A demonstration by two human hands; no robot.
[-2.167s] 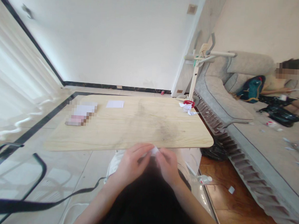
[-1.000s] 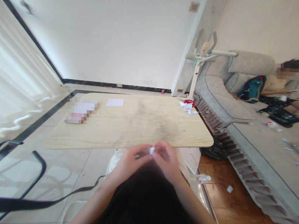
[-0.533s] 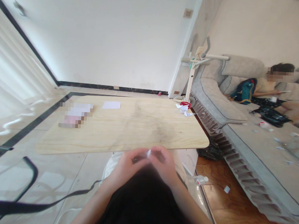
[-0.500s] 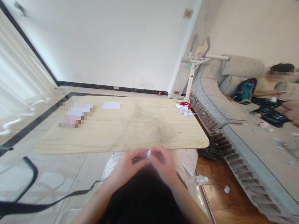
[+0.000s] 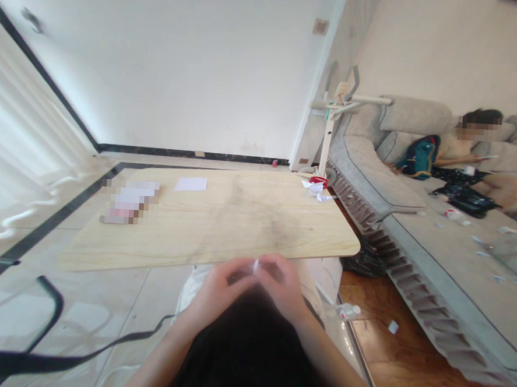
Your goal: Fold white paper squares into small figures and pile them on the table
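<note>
Close to my body, just off the near edge of the wooden table (image 5: 204,225), both hands meet fingertip to fingertip. My left hand (image 5: 223,285) and my right hand (image 5: 284,285) pinch a small folded piece of white paper (image 5: 256,266) between them. Mostly covered by the fingers, the paper shows only as a narrow white bit, so its shape is unclear. Several folded white paper pieces (image 5: 315,189) lie at the table's far right corner beside a red item (image 5: 319,181). Toward the far left is a flat white sheet (image 5: 191,184).
A blurred-out item (image 5: 130,202) lies on the table's left side. To the right, a person (image 5: 472,142) sits on a grey sofa (image 5: 461,247) strewn with paper scraps. A black bag (image 5: 364,255) and a white bottle (image 5: 348,311) are low beside the table.
The view has shifted slightly. Both hands stay together around the paper, with hardly any visible movement.
</note>
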